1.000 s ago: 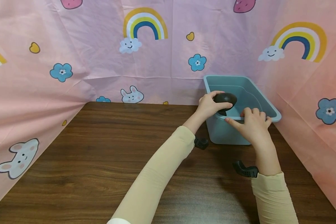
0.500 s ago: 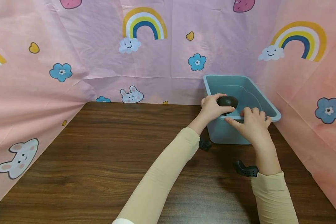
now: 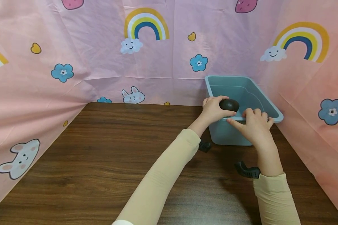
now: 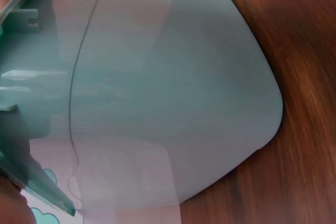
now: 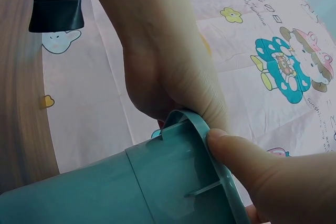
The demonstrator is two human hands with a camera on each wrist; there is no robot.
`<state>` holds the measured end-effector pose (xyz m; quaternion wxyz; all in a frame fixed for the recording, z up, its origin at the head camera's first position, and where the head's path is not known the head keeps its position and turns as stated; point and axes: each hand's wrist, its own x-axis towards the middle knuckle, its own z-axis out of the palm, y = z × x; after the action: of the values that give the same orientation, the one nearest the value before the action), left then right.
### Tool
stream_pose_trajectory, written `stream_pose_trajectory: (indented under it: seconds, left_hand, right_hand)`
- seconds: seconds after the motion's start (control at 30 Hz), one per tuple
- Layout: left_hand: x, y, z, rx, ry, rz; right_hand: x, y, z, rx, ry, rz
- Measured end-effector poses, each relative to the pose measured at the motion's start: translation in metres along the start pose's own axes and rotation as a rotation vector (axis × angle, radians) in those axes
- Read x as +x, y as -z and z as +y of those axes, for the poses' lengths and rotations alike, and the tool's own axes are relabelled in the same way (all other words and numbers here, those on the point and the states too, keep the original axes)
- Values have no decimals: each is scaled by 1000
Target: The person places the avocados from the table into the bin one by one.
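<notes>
My left hand (image 3: 213,109) reaches over the front left corner of a blue-green plastic bin (image 3: 229,134) and holds a dark, smooth, egg-shaped thing (image 3: 229,105) between thumb and fingers. That thing sits at rim height, inside the bin's mouth; its underside is hidden. My right hand (image 3: 254,126) grips the front rim, fingers over the inside and thumb outside. The right wrist view shows the right thumb (image 5: 247,158) on the rim and the left wrist (image 5: 163,51) beyond it. In the left wrist view the bin's outer wall (image 4: 173,77) covers most of the picture.
The bin stands at the back right of a dark wooden table (image 3: 124,156), close to the printed pink cloth (image 3: 169,62) hung behind and at both sides. Black wrist camera mounts (image 3: 248,170) stick out from both forearms.
My left hand has moved slightly right and down with the dark egg-shaped thing, bringing it lower into the bin's mouth. My right hand and the bin have stayed in place.
</notes>
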<state>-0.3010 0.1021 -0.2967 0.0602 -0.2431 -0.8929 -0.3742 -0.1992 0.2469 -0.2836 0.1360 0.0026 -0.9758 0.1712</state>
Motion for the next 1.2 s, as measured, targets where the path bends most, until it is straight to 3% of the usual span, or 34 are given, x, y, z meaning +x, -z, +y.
stream_pose_trajectory:
  seconds: [0.47,1.2]
  left_hand:
    - [-1,3,-1,70,-43,-76]
    - [0,14,-4,318,-102,-260]
  right_hand:
    - [1,-1,1,-2,2,-9]
    - [2,-3,3,-8,-5,-13]
